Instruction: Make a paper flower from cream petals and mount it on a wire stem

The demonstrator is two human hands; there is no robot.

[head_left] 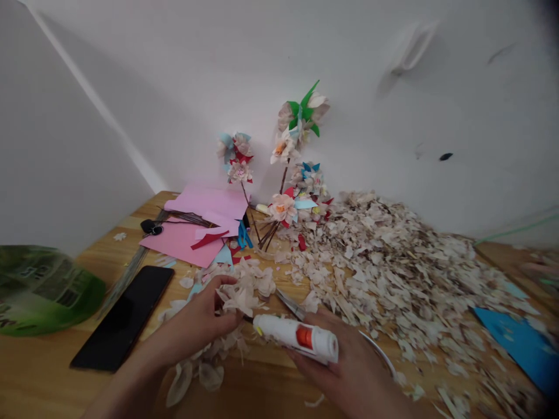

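My left hand (pixel 201 320) pinches a pale flower made of thin dried petals (pixel 238 299), held just above the wooden table (pixel 52 372). My right hand (pixel 345 361) grips a white glue gun with an orange trigger (pixel 299 337); its tip points left, at the base of the flower. A white cord (pixel 379 349) runs off behind the right hand. Loose petals lie under both hands.
A black phone (pixel 126 317) lies left, beside a green bag (pixel 39 288). Pink paper sheets (pixel 201 224), scissors (pixel 290 302) and finished paper flowers on stems (pixel 297 128) stand against the white wall. A large heap of husk scraps (pixel 393 262) covers the right; blue paper (pixel 519 343) lies far right.
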